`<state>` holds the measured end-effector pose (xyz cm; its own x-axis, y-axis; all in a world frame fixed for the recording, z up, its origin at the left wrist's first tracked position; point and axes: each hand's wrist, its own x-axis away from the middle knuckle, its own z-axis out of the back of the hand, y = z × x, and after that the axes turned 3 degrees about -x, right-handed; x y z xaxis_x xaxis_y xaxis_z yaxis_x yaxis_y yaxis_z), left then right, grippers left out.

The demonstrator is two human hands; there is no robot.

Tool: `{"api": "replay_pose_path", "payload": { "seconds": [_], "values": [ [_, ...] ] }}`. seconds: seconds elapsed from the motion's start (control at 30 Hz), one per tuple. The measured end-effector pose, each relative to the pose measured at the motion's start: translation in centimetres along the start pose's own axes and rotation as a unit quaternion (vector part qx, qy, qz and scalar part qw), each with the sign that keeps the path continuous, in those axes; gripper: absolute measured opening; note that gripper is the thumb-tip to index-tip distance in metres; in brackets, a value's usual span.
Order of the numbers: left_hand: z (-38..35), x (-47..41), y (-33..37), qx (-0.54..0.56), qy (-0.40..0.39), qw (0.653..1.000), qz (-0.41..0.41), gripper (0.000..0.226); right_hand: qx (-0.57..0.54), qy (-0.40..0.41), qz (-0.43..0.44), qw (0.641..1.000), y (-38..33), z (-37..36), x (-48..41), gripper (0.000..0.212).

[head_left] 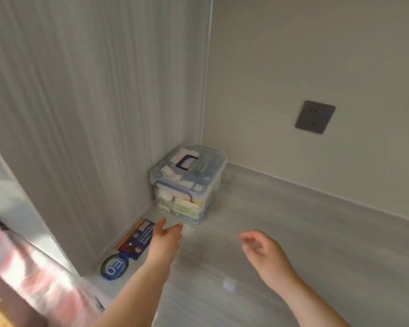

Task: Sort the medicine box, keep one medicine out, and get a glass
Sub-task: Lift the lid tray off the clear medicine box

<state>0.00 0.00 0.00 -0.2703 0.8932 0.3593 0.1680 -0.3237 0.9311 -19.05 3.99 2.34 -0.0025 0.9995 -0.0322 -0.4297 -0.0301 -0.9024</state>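
A clear plastic medicine box (189, 182) with a blue handle and blue latches stands shut in the far corner of a grey counter, packed with white packets and boxes. My left hand (165, 241) reaches toward its front left corner, fingers apart, a short way from it and holding nothing. My right hand (261, 249) hovers to the right and nearer to me, fingers loosely curled and empty. No glass is in view.
A dark blue flat packet (137, 239) and a round blue-rimmed item marked "EO" (113, 267) lie along the left wall. A grey wall socket (315, 117) sits on the back wall. A small white speck (229, 284) lies on the counter (293, 232).
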Motion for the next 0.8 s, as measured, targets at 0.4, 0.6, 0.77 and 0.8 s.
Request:
{"api": "replay_pose_path", "payload": {
  "seconds": [0.4, 0.6, 0.77, 0.8],
  "values": [
    [-1.9, -11.2, 4.2, 0.020, -0.015, 1.000, -0.016, 0.014, 0.067, 0.039, -0.004, 0.997, -0.9, -3.1, -13.2, 0.029],
    [-0.3, -11.9, 4.9, -0.009, -0.110, 0.994, -0.013, 0.016, 0.093, 0.085, 0.022, 0.992, -2.2, -2.4, -17.9, 0.031],
    [1.7, -12.0, 4.8, -0.054, -0.199, 0.978, 0.022, 0.009, 0.097, 0.126, 0.027, 0.987, -2.8, -0.9, -20.8, 0.035],
    [1.9, -11.7, 4.7, -0.058, -0.221, 0.973, 0.024, 0.010, 0.096, 0.126, 0.011, 0.987, -2.7, -0.5, -21.1, 0.036]
  ]
}}
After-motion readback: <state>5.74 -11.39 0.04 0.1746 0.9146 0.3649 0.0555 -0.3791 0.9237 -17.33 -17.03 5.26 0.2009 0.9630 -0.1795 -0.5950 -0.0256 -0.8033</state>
